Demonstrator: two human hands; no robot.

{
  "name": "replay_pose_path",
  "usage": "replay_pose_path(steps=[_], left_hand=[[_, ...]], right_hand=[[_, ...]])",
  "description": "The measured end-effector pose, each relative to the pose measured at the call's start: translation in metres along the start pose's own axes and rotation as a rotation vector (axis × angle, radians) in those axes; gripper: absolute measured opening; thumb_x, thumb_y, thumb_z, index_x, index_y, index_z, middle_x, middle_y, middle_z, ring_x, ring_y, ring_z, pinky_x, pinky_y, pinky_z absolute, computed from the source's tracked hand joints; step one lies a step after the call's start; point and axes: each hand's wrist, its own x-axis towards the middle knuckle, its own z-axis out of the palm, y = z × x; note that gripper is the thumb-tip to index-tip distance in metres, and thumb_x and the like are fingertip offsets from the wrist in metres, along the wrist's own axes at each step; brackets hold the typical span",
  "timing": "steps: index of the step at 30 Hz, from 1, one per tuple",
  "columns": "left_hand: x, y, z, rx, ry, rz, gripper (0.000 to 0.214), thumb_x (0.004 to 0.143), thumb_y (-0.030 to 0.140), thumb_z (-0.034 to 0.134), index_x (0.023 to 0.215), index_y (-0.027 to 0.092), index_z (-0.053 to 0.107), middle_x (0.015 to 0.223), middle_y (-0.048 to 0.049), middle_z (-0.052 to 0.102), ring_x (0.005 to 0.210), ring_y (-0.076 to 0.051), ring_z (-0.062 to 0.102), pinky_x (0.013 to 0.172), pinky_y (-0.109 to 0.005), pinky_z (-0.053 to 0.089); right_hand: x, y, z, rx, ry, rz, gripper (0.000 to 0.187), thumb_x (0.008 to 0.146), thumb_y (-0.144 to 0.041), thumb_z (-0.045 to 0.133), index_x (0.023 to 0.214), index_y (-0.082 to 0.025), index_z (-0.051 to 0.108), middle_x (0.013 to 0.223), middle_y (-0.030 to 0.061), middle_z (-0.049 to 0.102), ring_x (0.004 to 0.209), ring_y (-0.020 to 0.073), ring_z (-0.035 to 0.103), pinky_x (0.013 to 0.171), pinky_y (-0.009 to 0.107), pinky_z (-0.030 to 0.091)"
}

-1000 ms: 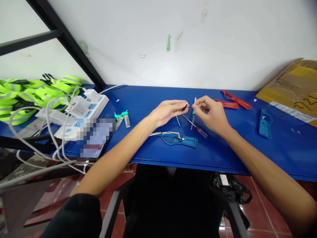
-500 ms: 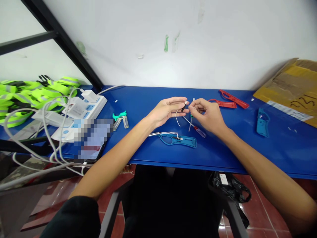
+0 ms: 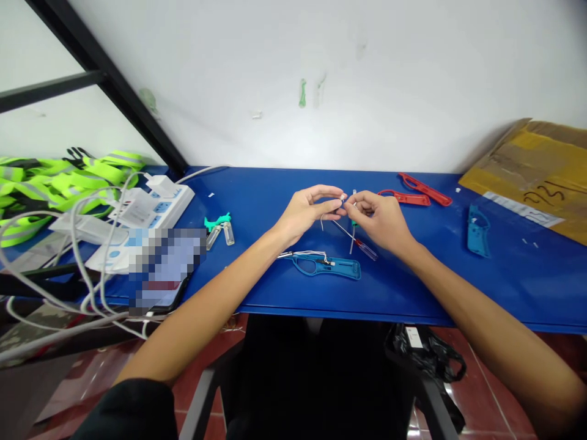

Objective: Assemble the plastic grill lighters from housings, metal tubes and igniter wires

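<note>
Above the blue bench, my left hand [image 3: 302, 214] pinches a small electrical part [image 3: 343, 198] with a white end between thumb and fingertips. A white wire [image 3: 321, 223] hangs below these fingers. My right hand [image 3: 380, 218] is closed in a pinch right against the part; its fingertips hide what they grip. Beneath the hands lie a screwdriver with a clear red handle [image 3: 367, 249] and a thin screwdriver [image 3: 352, 241] with some green on it. Closer to the front edge rests a blue plastic shell half [image 3: 346, 269] with white wires [image 3: 312, 253] running over it.
Red shell pieces [image 3: 426, 189] and another blue shell piece [image 3: 477, 232] lie right, before a taped carton [image 3: 545, 177]. To the left are a green piece with clear vials [image 3: 220, 229], a phone [image 3: 169, 275], a cabled power strip [image 3: 172, 208] and fluorescent straps [image 3: 68, 183].
My hands have come closer together, and the right fingertips now meet the small part in my left hand. Its black body is now mostly covered. The camera view has shifted slightly.
</note>
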Motion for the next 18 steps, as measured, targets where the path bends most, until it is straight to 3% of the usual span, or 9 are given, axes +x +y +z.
replay_pose_path(steps=[9,18], left_hand=[[-0.0008,0.0012,0.0007,0.054,-0.005,0.026,0.032,0.081,0.026,0.086,0.11,0.017,0.075,0.121,-0.0082,0.078,0.089,-0.018,0.079,0.088,-0.034,0.066],[-0.0007,-0.0005,0.0004,0.077,-0.002,0.03,0.033,0.083,0.027,0.085,0.113,0.017,0.077,0.123,-0.0096,0.077,0.096,-0.02,0.079,0.094,-0.039,0.065]], right_hand=[[0.0005,-0.0013,-0.0023,0.003,-0.026,-0.009,0.023,0.095,-0.04,0.07,0.087,-0.019,0.07,0.055,-0.0078,0.043,0.052,0.0095,0.035,0.053,0.028,0.03],[-0.0006,-0.0019,-0.0003,-0.011,0.005,-0.04,0.015,0.096,-0.033,0.067,0.091,-0.02,0.071,0.056,-0.007,0.051,0.05,0.0096,0.041,0.054,0.027,0.035]])
